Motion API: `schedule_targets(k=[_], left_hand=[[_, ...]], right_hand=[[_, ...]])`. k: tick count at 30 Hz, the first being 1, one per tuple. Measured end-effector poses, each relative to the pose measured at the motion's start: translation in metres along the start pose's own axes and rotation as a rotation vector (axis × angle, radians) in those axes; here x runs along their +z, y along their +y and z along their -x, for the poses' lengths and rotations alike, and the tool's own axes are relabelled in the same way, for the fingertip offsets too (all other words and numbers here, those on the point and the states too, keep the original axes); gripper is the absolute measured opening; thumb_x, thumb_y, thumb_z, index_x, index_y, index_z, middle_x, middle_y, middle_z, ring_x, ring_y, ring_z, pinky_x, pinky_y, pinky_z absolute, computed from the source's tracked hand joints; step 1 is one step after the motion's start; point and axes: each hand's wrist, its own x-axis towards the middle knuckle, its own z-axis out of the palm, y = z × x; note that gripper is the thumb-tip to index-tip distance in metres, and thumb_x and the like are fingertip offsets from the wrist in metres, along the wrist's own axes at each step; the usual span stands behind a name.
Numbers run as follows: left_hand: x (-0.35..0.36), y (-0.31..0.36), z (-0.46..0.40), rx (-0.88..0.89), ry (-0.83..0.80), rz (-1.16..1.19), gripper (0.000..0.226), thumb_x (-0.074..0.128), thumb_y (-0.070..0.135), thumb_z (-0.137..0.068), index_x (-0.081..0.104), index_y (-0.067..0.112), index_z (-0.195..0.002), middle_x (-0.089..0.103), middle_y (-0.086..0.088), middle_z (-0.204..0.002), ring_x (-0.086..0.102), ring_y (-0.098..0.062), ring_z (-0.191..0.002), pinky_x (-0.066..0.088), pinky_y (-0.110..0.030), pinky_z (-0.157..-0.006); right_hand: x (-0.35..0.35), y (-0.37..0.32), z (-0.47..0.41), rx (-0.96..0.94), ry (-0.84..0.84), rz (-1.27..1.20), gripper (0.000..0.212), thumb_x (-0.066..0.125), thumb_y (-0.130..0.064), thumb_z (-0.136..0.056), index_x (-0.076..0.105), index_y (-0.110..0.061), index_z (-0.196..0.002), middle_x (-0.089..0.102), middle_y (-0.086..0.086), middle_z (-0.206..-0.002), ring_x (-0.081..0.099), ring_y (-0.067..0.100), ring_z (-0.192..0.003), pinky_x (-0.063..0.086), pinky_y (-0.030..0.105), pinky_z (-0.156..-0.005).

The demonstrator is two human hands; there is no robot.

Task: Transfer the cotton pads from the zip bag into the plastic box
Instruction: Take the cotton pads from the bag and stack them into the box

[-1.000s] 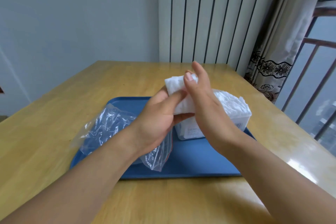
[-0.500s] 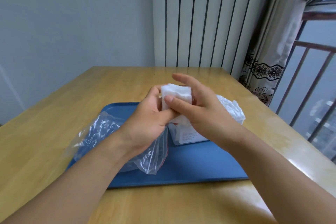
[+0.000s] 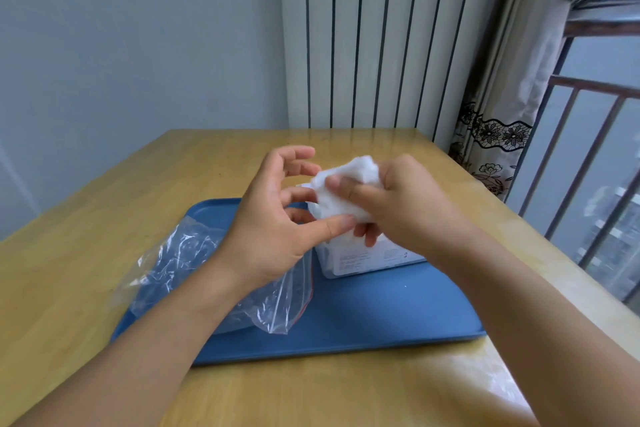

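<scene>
My right hand (image 3: 408, 204) grips a crumpled white wad of cotton pads (image 3: 346, 177) in the air, just above the plastic box (image 3: 360, 260). The box stands on the blue tray (image 3: 381, 315), and my hands hide its top. My left hand (image 3: 273, 229) is beside the wad with its fingers spread and loosely bent. Its thumb tip reaches the wad's lower edge. The clear zip bag (image 3: 187, 260) with a red seal line lies crumpled on the tray's left half, under my left wrist. I cannot tell what it holds.
The tray sits on a wooden table (image 3: 104, 218) that ends at a grey wall and a striped white panel (image 3: 363, 45). To the right hang a patterned curtain (image 3: 502, 114) and a window with a railing (image 3: 588, 156).
My left hand has let go of the wad and spread its fingers. My right hand now holds the pads alone, further right over the box, and the wad looks more crumpled.
</scene>
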Motion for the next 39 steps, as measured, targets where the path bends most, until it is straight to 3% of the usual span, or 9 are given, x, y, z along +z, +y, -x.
schedule_targets(k=[5,9,13,15,19,22,28,34,39], left_hand=[[-0.008,-0.009,-0.001,0.105,-0.124,-0.544,0.034,0.079,0.056,-0.068,0.067,0.031,-0.087,0.064,0.011,-0.076,0.056,-0.003,-0.068,0.04,-0.014,-0.061],[-0.008,-0.016,0.003,0.084,-0.397,-0.851,0.04,0.06,0.075,-0.074,0.065,0.042,-0.094,0.063,0.018,-0.088,0.057,-0.006,-0.081,0.049,-0.025,-0.074],[-0.008,-0.019,0.004,0.013,-0.487,-0.807,0.055,0.058,0.071,-0.077,0.061,0.046,-0.126,0.052,0.042,-0.094,0.053,0.009,-0.092,0.041,-0.009,-0.075],[-0.008,-0.021,0.004,0.029,-0.507,-0.784,0.061,0.054,0.075,-0.077,0.06,0.046,-0.131,0.058,0.042,-0.097,0.054,0.009,-0.088,0.045,-0.014,-0.072],[-0.008,-0.023,0.003,0.006,-0.531,-0.839,0.072,0.048,0.082,-0.073,0.059,0.044,-0.134,0.065,0.022,-0.103,0.055,-0.002,-0.08,0.054,-0.032,-0.074],[-0.008,-0.02,0.002,-0.011,-0.525,-0.842,0.053,0.06,0.071,-0.08,0.065,0.043,-0.125,0.058,0.018,-0.078,0.054,-0.004,-0.073,0.052,-0.033,-0.068],[-0.01,-0.02,-0.001,0.106,-0.502,-0.819,0.038,0.066,0.058,-0.085,0.064,0.022,-0.072,0.058,0.005,-0.071,0.057,-0.013,-0.072,0.051,-0.036,-0.067],[-0.009,-0.025,-0.001,0.186,-0.375,-0.726,0.028,0.069,0.049,-0.085,0.072,0.025,-0.071,0.062,0.005,-0.065,0.057,-0.015,-0.066,0.044,-0.029,-0.061],[-0.01,-0.02,-0.002,0.253,-0.243,-0.576,0.021,0.078,0.042,-0.078,0.078,0.022,-0.068,0.063,0.008,-0.077,0.063,-0.011,-0.062,0.053,-0.026,-0.06]], right_hand=[[-0.009,-0.002,-0.006,0.144,0.128,-0.377,0.046,0.061,-0.051,-0.095,0.075,-0.008,-0.085,0.069,0.006,-0.071,0.055,0.015,-0.06,0.038,0.026,-0.051],[0.01,-0.007,0.003,0.122,-0.05,-0.247,0.049,0.057,-0.052,-0.097,0.07,-0.013,-0.071,0.062,-0.002,-0.061,0.054,0.011,-0.055,0.04,0.022,-0.059],[0.025,-0.001,0.001,0.109,-0.072,-0.085,0.058,0.054,-0.049,-0.099,0.065,0.004,-0.077,0.059,0.0,-0.059,0.055,0.01,-0.054,0.042,0.025,-0.058],[0.026,0.001,-0.005,0.133,-0.051,0.027,0.063,0.054,-0.053,-0.097,0.059,0.007,-0.077,0.054,0.005,-0.064,0.051,0.016,-0.058,0.04,0.034,-0.061],[0.025,-0.003,-0.013,0.117,-0.043,0.26,0.052,0.056,-0.051,-0.097,0.044,-0.01,-0.067,0.038,0.005,-0.06,0.035,0.018,-0.053,0.028,0.031,-0.052],[0.018,-0.007,-0.017,0.15,-0.068,0.397,0.058,0.058,-0.055,-0.095,0.036,-0.013,-0.061,0.032,0.001,-0.054,0.028,0.016,-0.047,0.022,0.029,-0.046],[0.004,0.002,-0.021,0.245,-0.05,0.508,0.062,0.068,-0.059,-0.085,0.036,-0.017,-0.052,0.033,-0.007,-0.039,0.032,0.015,-0.04,0.024,0.027,-0.045],[0.009,0.002,-0.023,0.22,-0.036,0.678,0.057,0.075,-0.047,-0.077,0.035,-0.014,-0.055,0.036,0.001,-0.053,0.034,0.021,-0.05,0.024,0.027,-0.047],[0.017,-0.003,-0.019,0.192,-0.056,0.872,0.046,0.076,-0.04,-0.075,0.038,-0.016,-0.061,0.043,0.0,-0.057,0.039,0.019,-0.051,0.026,0.026,-0.046]])
